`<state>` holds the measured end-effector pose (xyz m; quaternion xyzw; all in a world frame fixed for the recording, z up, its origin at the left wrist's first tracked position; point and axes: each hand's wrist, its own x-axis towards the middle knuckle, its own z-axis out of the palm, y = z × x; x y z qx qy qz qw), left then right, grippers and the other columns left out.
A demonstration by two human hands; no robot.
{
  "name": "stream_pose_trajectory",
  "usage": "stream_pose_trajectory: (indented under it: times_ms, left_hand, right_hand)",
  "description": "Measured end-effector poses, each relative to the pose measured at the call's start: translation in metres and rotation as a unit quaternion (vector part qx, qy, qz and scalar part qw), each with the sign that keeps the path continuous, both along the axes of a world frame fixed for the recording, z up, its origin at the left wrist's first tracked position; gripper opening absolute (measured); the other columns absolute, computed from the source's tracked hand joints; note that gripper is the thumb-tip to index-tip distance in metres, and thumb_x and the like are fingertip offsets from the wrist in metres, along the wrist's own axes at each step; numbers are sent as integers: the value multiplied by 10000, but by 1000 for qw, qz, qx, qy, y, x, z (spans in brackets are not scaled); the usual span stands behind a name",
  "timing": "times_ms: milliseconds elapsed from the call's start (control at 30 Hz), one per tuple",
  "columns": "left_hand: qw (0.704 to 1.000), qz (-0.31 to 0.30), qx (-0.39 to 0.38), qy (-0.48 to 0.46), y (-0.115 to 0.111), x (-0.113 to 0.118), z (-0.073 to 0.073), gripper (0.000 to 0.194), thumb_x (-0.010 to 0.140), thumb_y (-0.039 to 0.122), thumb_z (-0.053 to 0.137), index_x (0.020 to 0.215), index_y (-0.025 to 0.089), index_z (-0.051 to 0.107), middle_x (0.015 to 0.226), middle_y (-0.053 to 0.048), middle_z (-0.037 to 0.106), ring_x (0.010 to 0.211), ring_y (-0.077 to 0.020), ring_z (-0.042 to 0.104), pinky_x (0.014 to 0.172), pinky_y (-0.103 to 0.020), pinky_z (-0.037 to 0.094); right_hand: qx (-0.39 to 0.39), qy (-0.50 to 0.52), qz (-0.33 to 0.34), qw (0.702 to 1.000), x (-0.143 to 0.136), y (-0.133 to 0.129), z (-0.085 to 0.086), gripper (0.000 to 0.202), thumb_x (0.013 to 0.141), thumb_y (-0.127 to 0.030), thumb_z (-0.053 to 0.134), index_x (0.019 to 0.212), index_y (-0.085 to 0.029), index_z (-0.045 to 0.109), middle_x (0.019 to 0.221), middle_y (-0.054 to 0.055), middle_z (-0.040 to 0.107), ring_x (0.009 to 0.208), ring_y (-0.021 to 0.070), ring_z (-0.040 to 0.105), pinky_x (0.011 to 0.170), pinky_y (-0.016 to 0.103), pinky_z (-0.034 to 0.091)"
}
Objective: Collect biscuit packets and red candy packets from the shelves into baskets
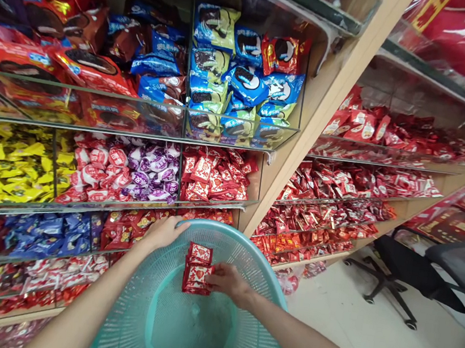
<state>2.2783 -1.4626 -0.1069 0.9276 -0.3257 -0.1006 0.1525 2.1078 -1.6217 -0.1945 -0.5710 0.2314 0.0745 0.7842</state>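
Right hand [229, 283] pinches red packets [198, 278] by their side, inside basket [133, 309]. Left hand [163, 232] on the rim; can't tell if its fingers close. Done well: light pinch catching every packet, wrappers uncrushed, wrist off the wall, rim steady.

Glossy plastic wrappers [201, 254]; smooth plastic basket [256, 257]; pale wood post [331, 101]

Partly legible brand lettering on the upper shelf
A blue cookie packet [160, 53] shows the characters 奥利; white characters on the held red sachets [197, 278] and lettering on the purple-and-white wrapped candies [153, 169] are too small to read.
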Motion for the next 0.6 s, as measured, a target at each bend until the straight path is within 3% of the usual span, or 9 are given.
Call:
stream_pose_trajectory:
  times_ms: [100,200,333,600]
  left_hand:
    - [1000,3,1,-1,0,2,-2,571,817,623,258,1140,264,563,1064,-96,659,1000,-302,591,791,-360,440]
    - [1000,3,0,1,0,2,-4,567,822,613,258,1137,255,564,1072,-106,654,1008,-307,585,798,-364,435]
    - [1000,1,-4,6,1,2,-3,562,823,613,265,1132,250,564,1072,-111,653,1015,-307,582,801,-359,431]
    - [1000,8,-12,17,1,2,-2,534,822,599,296,1125,254,568,1077,-102,652,1010,-290,585,795,-334,427]
  right_hand:
    - [-101,10,11,995,2,-1,-7,446,435,-431,785,671,-162,519,533,-40,590,476,109,531,466,244,398]
    - [-162,1,11,987,3,-1,-8,418,476,-443,765,664,-167,514,480,-55,538,421,83,463,404,222,316]
    - [-158,-32,-12,987,4,0,-7,452,469,-458,767,685,-174,490,476,-73,500,402,74,429,411,236,323]
    - [-128,-33,-34,991,4,1,-7,568,416,-470,789,796,-182,480,586,-75,502,500,114,524,503,285,437]
